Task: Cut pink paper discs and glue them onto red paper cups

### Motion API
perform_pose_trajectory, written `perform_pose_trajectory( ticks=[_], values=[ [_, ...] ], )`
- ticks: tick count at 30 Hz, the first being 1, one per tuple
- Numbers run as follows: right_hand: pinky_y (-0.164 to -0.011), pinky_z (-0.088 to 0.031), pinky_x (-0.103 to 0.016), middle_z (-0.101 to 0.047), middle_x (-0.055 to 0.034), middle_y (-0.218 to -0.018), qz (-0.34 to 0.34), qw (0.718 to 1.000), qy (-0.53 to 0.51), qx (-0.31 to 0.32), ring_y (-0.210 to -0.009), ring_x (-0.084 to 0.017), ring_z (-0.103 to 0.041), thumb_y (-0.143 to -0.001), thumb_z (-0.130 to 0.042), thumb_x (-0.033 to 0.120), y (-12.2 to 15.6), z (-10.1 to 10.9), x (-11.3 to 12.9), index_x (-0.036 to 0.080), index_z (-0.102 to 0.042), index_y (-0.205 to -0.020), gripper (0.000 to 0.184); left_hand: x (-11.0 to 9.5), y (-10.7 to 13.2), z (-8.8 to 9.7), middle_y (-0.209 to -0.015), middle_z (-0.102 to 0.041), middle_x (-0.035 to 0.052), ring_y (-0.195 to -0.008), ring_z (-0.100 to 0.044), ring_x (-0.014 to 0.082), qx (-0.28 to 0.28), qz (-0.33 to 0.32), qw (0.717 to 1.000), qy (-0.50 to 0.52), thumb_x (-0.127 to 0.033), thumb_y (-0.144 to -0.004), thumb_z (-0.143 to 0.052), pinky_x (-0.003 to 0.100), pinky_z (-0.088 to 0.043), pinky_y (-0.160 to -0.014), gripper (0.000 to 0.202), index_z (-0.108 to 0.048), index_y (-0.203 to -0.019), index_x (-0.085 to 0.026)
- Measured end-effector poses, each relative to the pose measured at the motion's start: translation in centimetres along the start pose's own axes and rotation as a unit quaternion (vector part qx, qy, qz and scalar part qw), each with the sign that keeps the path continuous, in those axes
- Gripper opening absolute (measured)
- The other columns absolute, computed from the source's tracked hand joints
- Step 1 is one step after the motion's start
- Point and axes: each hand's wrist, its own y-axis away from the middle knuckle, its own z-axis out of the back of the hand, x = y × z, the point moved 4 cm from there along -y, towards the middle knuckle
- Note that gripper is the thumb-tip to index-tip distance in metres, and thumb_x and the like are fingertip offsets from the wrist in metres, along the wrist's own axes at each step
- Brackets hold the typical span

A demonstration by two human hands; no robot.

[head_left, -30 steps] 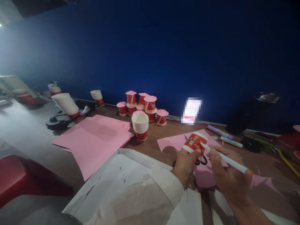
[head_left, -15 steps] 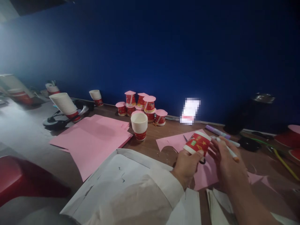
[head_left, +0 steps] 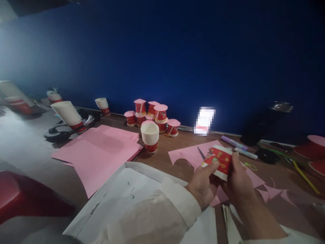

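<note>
A red and white paper cup [head_left: 220, 160] with a gold star is held on its side between both hands, in front of me at the right. My left hand [head_left: 205, 183] is closed round its lower left, thumb pressed on the printed side. My right hand [head_left: 237, 183] wraps the cup's right end, with most of its fingers hidden behind it. No pen shows in this hand. Under the hands lies a cut sheet of pink paper [head_left: 181, 153], with scissors [head_left: 201, 153] partly covered by the cup.
Red cups with pink paper discs [head_left: 160, 107] are stacked by the blue wall. Nearer stands a stack of white-rimmed cups [head_left: 149, 135], beside pink sheets [head_left: 101, 149]. A white box lid [head_left: 132, 166] lies under my left sleeve. Markers [head_left: 233, 142], a bright phone [head_left: 204, 120] and a dark bottle [head_left: 264, 122] sit behind.
The orange-tipped white pen is gone from view in my right hand, which now grips the cup. The cup has turned and moved slightly down and right.
</note>
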Motion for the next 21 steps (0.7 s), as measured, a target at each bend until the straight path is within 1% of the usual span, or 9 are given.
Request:
perform_pose_trajectory(
  ticks=[3,5,7,8,10,12,15,17,21],
  values=[
    [-0.064,-0.059,-0.037,-0.076,-0.0077,-0.083,-0.069,0.998,-0.002,-0.009,-0.07,-0.023,-0.071,-0.1,-0.049,0.06,0.2,-0.3,-0.3,0.02,-0.077,-0.105,0.048,-0.3,-0.7,0.6,-0.097,-0.074,0.0113,-0.102,-0.068,0.0279,-0.038,-0.003,0.999,0.016,-0.037,-0.056,-0.097,0.037,-0.051,-0.096,0.055,-0.074,-0.1,-0.014],
    [-0.068,-0.06,-0.037,-0.078,-0.009,-0.102,-0.134,0.99,-0.014,-0.041,-0.081,-0.023,-0.073,-0.097,-0.056,0.061,0.5,0.3,-0.2,0.021,-0.074,-0.12,0.05,-0.5,-1.1,1.2,-0.091,-0.072,0.0085,-0.089,-0.067,0.0224,-0.07,-0.014,0.997,0.017,-0.036,-0.054,-0.097,0.033,-0.051,-0.086,0.052,-0.073,-0.095,-0.014],
    [-0.078,-0.06,-0.04,-0.076,-0.0088,-0.112,-0.162,0.983,-0.002,-0.09,-0.09,-0.024,-0.074,-0.095,-0.06,0.062,0.9,1.2,0.4,0.023,-0.068,-0.134,0.057,-0.7,-1.5,1.9,-0.081,-0.067,0.0047,-0.075,-0.06,0.017,-0.11,-0.013,0.994,0.001,-0.038,-0.053,-0.097,0.029,-0.047,-0.072,0.051,-0.07,-0.088,-0.015],
    [-0.083,-0.059,-0.042,-0.076,-0.009,-0.111,-0.145,0.983,0.02,-0.11,-0.092,-0.025,-0.073,-0.094,-0.062,0.061,1.0,1.7,1.1,0.022,-0.068,-0.136,0.058,-0.8,-1.6,2.1,-0.078,-0.065,0.0031,-0.07,-0.057,0.0152,-0.126,-0.01,0.992,-0.008,-0.039,-0.052,-0.098,0.028,-0.043,-0.066,0.051,-0.069,-0.087,-0.015],
    [-0.089,-0.056,-0.046,-0.076,-0.0102,-0.104,-0.075,0.986,0.08,-0.123,-0.091,-0.025,-0.072,-0.095,-0.061,0.057,1.0,2.3,2.8,0.019,-0.071,-0.131,0.053,-0.9,-1.7,2.4,-0.074,-0.062,0.0016,-0.066,-0.053,0.0136,-0.136,-0.007,0.99,-0.02,-0.041,-0.049,-0.1,0.027,-0.037,-0.062,0.055,-0.067,-0.086,-0.015],
    [-0.087,-0.056,-0.046,-0.076,-0.0109,-0.096,-0.008,0.988,0.116,-0.104,-0.088,-0.026,-0.072,-0.097,-0.06,0.052,1.0,2.4,4.1,0.016,-0.075,-0.121,0.046,-1.0,-1.7,2.4,-0.074,-0.062,0.0018,-0.067,-0.053,0.0135,-0.123,-0.013,0.992,-0.024,-0.043,-0.045,-0.101,0.027,-0.037,-0.064,0.059,-0.068,-0.085,-0.015],
    [-0.082,-0.057,-0.043,-0.076,-0.0109,-0.091,0.062,0.986,0.137,-0.073,-0.085,-0.025,-0.072,-0.097,-0.059,0.047,1.1,2.2,5.2,0.015,-0.076,-0.106,0.036,-1.2,-1.5,2.3,-0.07,-0.059,0.0006,-0.064,-0.05,0.0125,-0.103,-0.025,0.993,-0.045,-0.049,-0.043,-0.102,0.027,-0.034,-0.063,0.062,-0.067,-0.08,-0.015],
    [-0.08,-0.058,-0.041,-0.075,-0.0099,-0.088,0.084,0.983,0.146,-0.068,-0.082,-0.024,-0.072,-0.097,-0.059,0.044,1.1,2.2,5.3,0.017,-0.075,-0.102,0.032,-1.2,-1.4,2.3,-0.068,-0.058,-0.0001,-0.063,-0.048,0.0117,-0.101,-0.035,0.993,-0.059,-0.052,-0.042,-0.102,0.027,-0.033,-0.061,0.063,-0.067,-0.079,-0.015],
    [-0.08,-0.058,-0.04,-0.074,-0.0074,-0.085,0.09,0.983,0.148,-0.061,-0.081,-0.023,-0.072,-0.097,-0.061,0.042,1.1,2.3,4.7,0.018,-0.074,-0.101,0.027,-1.1,-1.6,2.5,-0.073,-0.06,0.0001,-0.065,-0.05,0.012,-0.107,-0.038,0.991,-0.063,-0.052,-0.042,-0.102,0.027,-0.033,-0.062,0.064,-0.068,-0.082,-0.016]
  ],
)
